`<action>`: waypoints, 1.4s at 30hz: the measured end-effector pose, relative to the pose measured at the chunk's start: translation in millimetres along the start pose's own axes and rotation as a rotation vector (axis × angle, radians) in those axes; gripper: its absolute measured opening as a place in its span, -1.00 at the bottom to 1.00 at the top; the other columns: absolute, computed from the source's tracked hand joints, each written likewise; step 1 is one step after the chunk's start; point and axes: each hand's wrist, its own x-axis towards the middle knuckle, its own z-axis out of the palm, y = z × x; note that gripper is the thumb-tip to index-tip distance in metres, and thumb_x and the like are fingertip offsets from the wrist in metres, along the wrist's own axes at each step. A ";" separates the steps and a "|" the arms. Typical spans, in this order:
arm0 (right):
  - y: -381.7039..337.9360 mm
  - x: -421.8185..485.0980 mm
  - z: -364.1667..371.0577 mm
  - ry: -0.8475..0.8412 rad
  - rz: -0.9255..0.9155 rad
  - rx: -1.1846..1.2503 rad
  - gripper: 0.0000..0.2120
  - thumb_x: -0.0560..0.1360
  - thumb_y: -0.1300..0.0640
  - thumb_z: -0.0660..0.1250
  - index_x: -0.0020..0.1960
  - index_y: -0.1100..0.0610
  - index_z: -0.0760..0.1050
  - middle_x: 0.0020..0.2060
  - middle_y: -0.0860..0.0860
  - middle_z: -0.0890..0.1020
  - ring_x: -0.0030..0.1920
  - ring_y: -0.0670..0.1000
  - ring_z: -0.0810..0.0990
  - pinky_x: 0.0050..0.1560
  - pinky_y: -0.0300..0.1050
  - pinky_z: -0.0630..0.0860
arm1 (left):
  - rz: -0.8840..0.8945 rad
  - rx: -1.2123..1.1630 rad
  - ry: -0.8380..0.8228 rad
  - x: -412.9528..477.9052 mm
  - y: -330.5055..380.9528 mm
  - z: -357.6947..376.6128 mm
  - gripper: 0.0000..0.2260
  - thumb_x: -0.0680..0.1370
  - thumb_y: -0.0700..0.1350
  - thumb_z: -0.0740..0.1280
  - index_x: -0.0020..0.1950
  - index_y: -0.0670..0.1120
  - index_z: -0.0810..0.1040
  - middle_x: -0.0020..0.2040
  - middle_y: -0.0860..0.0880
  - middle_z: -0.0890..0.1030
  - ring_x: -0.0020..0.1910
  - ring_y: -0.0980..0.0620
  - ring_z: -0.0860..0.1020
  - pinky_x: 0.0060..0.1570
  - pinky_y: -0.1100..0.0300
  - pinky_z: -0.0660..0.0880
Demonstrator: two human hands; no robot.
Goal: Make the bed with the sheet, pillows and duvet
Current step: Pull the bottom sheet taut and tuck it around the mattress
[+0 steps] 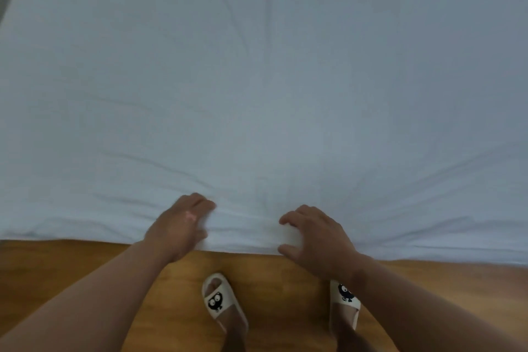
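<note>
A white sheet [263, 80] covers the bed and fills most of the view, with creases fanning out from its near edge. My left hand [178, 227] lies on that edge, fingers bent over the top and thumb low against the side, holding the fabric. My right hand [317, 237] is a short way to the right, its curled fingers on top and its thumb at the lower edge, so a fold of sheet is pinched between them. No pillows or duvet are in view.
A wooden floor [85, 260] runs along the bed's near side. My feet stand on it in pale slippers [220, 300] with a black cartoon print, close to the bed. A dark strip shows past the bed's far left corner.
</note>
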 end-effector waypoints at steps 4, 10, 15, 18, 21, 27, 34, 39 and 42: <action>-69.5 37.4 42.7 0.039 -0.098 -0.013 -0.44 0.47 -0.18 0.35 0.42 -0.12 0.34 0.31 -0.15 0.43 0.29 -0.06 0.39 0.33 -0.08 0.37 | -0.094 0.105 0.056 -15.1 -86.5 -8.9 -0.48 0.53 -0.09 0.45 0.47 -0.03 0.43 0.41 -0.02 0.43 0.39 -0.07 0.38 0.28 0.07 0.44; -166.8 107.5 110.2 0.164 0.028 -0.039 -0.55 0.52 -0.09 0.34 0.39 -0.07 0.44 0.27 -0.10 0.52 0.26 0.00 0.44 0.28 -0.06 0.38 | 0.025 0.043 0.160 10.8 -139.2 2.8 -0.81 0.61 -0.10 0.29 0.19 -0.02 0.61 0.08 -0.01 0.62 0.10 -0.05 0.54 0.03 0.09 0.49; -183.1 130.1 120.4 0.233 0.174 -0.152 -0.80 0.57 -0.02 0.27 0.12 -0.10 0.62 -0.01 -0.10 0.64 0.04 0.00 0.57 0.03 -0.06 0.51 | 0.114 0.031 0.144 24.9 -151.1 2.1 -0.85 0.64 -0.09 0.21 0.06 -0.02 0.59 0.00 -0.02 0.62 -0.05 -0.05 0.56 -0.04 0.08 0.49; -182.7 119.8 122.4 0.186 0.157 -0.137 -0.81 0.55 -0.06 0.27 0.08 -0.10 0.63 -0.02 -0.10 0.67 0.01 -0.01 0.61 -0.01 -0.07 0.50 | 0.172 0.021 0.072 13.4 -155.5 3.4 -0.84 0.64 -0.04 0.22 0.07 0.02 0.59 0.03 0.00 0.63 -0.02 -0.03 0.57 0.01 0.08 0.49; -185.0 102.3 131.4 0.154 0.139 -0.127 -0.80 0.56 -0.08 0.25 0.08 -0.13 0.62 -0.02 -0.15 0.66 0.03 -0.08 0.59 0.00 -0.11 0.48 | 0.211 -0.011 0.043 -4.1 -158.0 9.6 -0.83 0.65 -0.01 0.21 0.10 0.02 0.58 0.05 0.03 0.63 0.01 0.02 0.56 0.04 0.13 0.49; -199.3 112.7 135.2 0.159 0.152 -0.102 -0.74 0.49 -0.06 0.26 0.15 -0.13 0.55 0.00 -0.17 0.58 0.06 -0.10 0.52 0.04 -0.20 0.46 | 0.331 -0.148 0.022 -17.1 -190.5 -0.8 -0.75 0.57 -0.04 0.36 0.23 -0.04 0.55 0.16 0.03 0.56 0.14 0.03 0.48 0.19 0.20 0.42; -285.5 184.7 170.0 0.124 -0.060 -0.020 -0.51 0.45 -0.12 0.39 0.36 -0.06 0.48 0.22 -0.12 0.54 0.22 -0.02 0.46 0.24 -0.08 0.38 | 0.028 0.040 0.237 -37.8 -300.3 -25.9 -0.50 0.37 -0.22 0.58 0.29 -0.12 0.60 0.18 -0.06 0.60 0.18 -0.10 0.55 0.07 0.07 0.58; -322.0 218.1 200.2 0.284 0.053 -0.077 -0.80 0.46 0.09 0.36 0.07 -0.02 0.64 -0.09 -0.06 0.62 -0.06 0.03 0.56 -0.04 -0.04 0.51 | -0.022 0.039 0.287 -16.0 -323.5 -16.6 -0.84 0.45 -0.27 0.48 0.00 -0.10 0.69 -0.11 -0.06 0.68 -0.06 -0.14 0.62 -0.17 0.04 0.58; -319.3 226.0 201.8 0.267 0.085 -0.132 -0.86 0.53 0.08 0.29 0.00 0.00 0.63 -0.12 -0.05 0.63 -0.06 0.05 0.57 -0.05 -0.03 0.52 | -0.032 0.067 0.240 -3.9 -325.0 -14.5 -0.88 0.51 -0.23 0.36 -0.07 -0.05 0.65 -0.16 -0.03 0.65 -0.12 -0.10 0.59 -0.21 0.10 0.50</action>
